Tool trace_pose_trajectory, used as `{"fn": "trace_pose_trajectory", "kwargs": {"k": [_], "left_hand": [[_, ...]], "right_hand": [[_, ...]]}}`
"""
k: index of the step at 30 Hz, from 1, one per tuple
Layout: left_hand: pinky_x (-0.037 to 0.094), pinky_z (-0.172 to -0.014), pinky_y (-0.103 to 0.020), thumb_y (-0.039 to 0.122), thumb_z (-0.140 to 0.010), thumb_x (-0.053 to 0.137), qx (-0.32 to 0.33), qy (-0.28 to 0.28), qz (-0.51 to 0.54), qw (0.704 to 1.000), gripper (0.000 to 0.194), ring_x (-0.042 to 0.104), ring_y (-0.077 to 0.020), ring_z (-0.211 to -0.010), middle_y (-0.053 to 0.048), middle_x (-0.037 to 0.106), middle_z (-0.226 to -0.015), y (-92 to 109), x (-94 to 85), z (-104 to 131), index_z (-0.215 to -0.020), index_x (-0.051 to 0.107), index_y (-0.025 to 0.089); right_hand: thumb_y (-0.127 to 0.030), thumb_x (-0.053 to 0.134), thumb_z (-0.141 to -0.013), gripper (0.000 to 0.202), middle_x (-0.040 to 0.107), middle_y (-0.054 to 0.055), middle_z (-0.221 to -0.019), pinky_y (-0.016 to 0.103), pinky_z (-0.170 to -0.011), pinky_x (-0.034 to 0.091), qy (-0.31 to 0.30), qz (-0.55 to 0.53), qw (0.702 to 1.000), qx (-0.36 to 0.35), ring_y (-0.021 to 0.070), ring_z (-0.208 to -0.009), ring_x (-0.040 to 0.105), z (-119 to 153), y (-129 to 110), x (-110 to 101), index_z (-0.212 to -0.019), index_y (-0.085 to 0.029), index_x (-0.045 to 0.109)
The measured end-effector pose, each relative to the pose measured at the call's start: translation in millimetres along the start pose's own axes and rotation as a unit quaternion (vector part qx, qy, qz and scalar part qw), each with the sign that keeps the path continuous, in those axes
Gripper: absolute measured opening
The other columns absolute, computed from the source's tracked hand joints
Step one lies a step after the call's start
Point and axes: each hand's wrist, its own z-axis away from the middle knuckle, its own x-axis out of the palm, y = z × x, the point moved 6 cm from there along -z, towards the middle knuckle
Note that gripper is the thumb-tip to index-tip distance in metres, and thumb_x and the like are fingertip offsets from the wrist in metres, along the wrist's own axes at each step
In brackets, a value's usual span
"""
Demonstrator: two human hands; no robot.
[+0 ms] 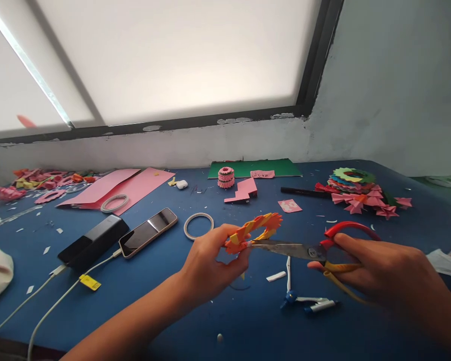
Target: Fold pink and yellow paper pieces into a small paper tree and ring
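Note:
Pinched in my left hand (214,255) is a folded paper ring (265,225) in orange and yellow, with a zigzag edge. My right hand (383,265) grips a pair of scissors (293,248) with red and yellow handles. The scissor blades point left, and their tips meet the near edge of the ring by my left fingertips. Whether the blades are parted at the tip is too small to tell. Below the scissors, a white and blue compass (291,297) lies on the blue table (248,326), beside a small white paper strip (276,276).
Left of my hands lie a tape roll (198,215), a phone (148,233) and a black power bank (93,240) with white cables. Pink paper sheets (154,185) and a stacked pink paper coil (226,177) sit farther back. Colourful paper rings (351,178) are piled at right.

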Motion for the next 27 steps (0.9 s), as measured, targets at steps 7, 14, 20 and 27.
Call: {"fn": "trace_pose_trajectory", "kwargs": {"k": [7, 14, 20, 27], "left_hand": [[0.049, -0.054, -0.022, 0.013, -0.084, 0.058, 0.121, 0.03, -0.121, 0.985, 0.005, 0.062, -0.0129, -0.058, -0.001, 0.067, -0.069, 12.8, -4.0, -4.1, -0.087, 0.057, 0.018], [0.055, -0.062, -0.027, 0.015, -0.084, 0.061, 0.029, 0.013, -0.054, 0.998, 0.004, 0.068, -0.017, -0.066, -0.004, 0.07, -0.074, 1.7, -2.5, -1.5, -0.087, 0.059, 0.016], [0.056, -0.062, -0.024, 0.017, -0.084, 0.061, -0.055, 0.001, 0.023, 0.998, 0.003, 0.068, -0.0132, -0.061, 0.0, 0.068, -0.069, -5.8, 0.6, -2.0, -0.084, 0.058, 0.017], [0.056, -0.065, -0.021, 0.017, -0.083, 0.062, -0.052, 0.026, 0.016, 0.998, 0.004, 0.069, -0.0121, -0.067, 0.002, 0.071, -0.073, -4.5, -2.3, -2.2, -0.085, 0.059, 0.019]], "right_hand": [[-0.067, 0.033, -0.089, 0.061, 0.057, -0.002, -0.049, 0.026, -0.046, 0.03, -0.08, 0.013, 0.996, 0.024, 0.0114, -0.041, 0.054, 8.0, 3.2, 6.1, -0.08, -0.019, 0.07], [-0.065, 0.035, -0.09, 0.06, 0.053, -0.003, -0.044, 0.024, -0.038, 0.026, -0.049, -0.003, 0.999, -0.012, 0.008, -0.032, 0.048, 4.7, -2.2, 7.9, -0.079, -0.017, 0.07], [-0.067, 0.029, -0.09, 0.065, 0.055, 0.0, -0.046, 0.027, -0.042, 0.029, -0.099, -0.014, 0.994, 0.034, 0.0137, -0.036, 0.053, 4.6, -6.5, 11.3, -0.083, -0.017, 0.07], [-0.066, 0.029, -0.09, 0.064, 0.057, 0.003, -0.05, 0.028, -0.041, 0.025, -0.117, 0.031, 0.991, 0.053, 0.0188, -0.039, 0.057, 5.2, -3.4, 5.6, -0.087, -0.016, 0.069]]}}
